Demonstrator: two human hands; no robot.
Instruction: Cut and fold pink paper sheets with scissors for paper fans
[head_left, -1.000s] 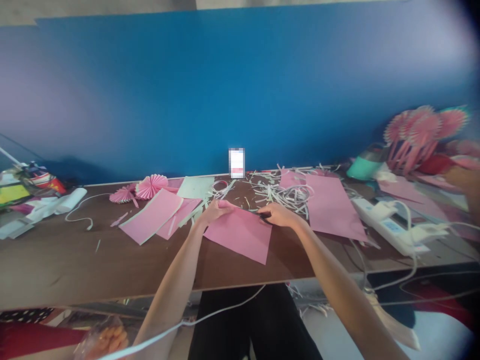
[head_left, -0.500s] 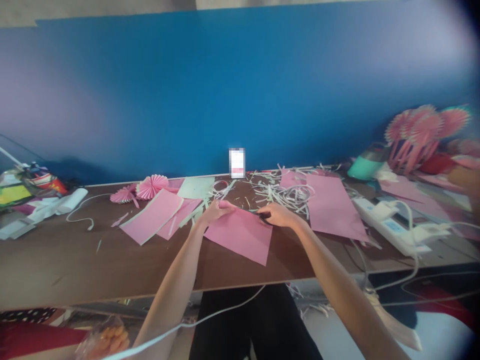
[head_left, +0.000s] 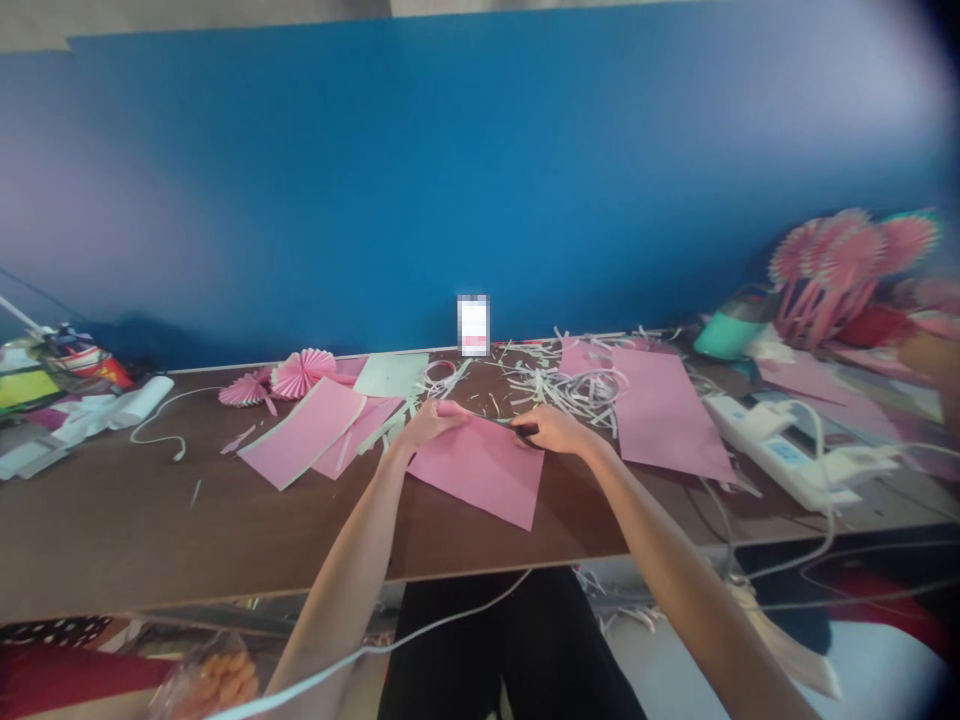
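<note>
**Change:** I read almost no shift from a second ago; both hands and the sheet sit where they were.

**Far left:** yellow-green packaging (head_left: pixel 26 388) and a white paper roll (head_left: pixel 142 398) lie at the end of the brown wooden tabletop (head_left: pixel 112 510), with a loose white cord (head_left: pixel 157 432) near them.

**Left of the hands:** two pink paper fans (head_left: pixel 301 372), overlapping pink paper sheets (head_left: pixel 300 435) and a pale green sheet (head_left: pixel 391 375).

**Left hand** (head_left: pixel 433 424)**:** fingers nearly closed, pinching the far edge of the work sheet.

**Work sheet:** a pink paper sheet (head_left: pixel 476 475) lies askew on the tabletop between the hands, its far edge raised slightly.

**Scissors:** dark-handled scissors (head_left: pixel 527 431) point left along that edge; I cannot tell whether the blades are biting the paper.

**Right hand** (head_left: pixel 559 430)**:** curled closed around the scissor handles.

**Beyond the hands:** a tangle of white paper strips (head_left: pixel 562 385).

**Right of the hands:** a large pink sheet (head_left: pixel 667 410), a white power strip (head_left: pixel 780 450), a mint-green container (head_left: pixel 731 335) and a cluster of pink paper fans (head_left: pixel 847 255).

**Writing:** the small card (head_left: pixel 473 326) against the blue wall (head_left: pixel 450 180) is pixelated, and I can read no brand or label anywhere, including the power strip's small blue panel.
</note>
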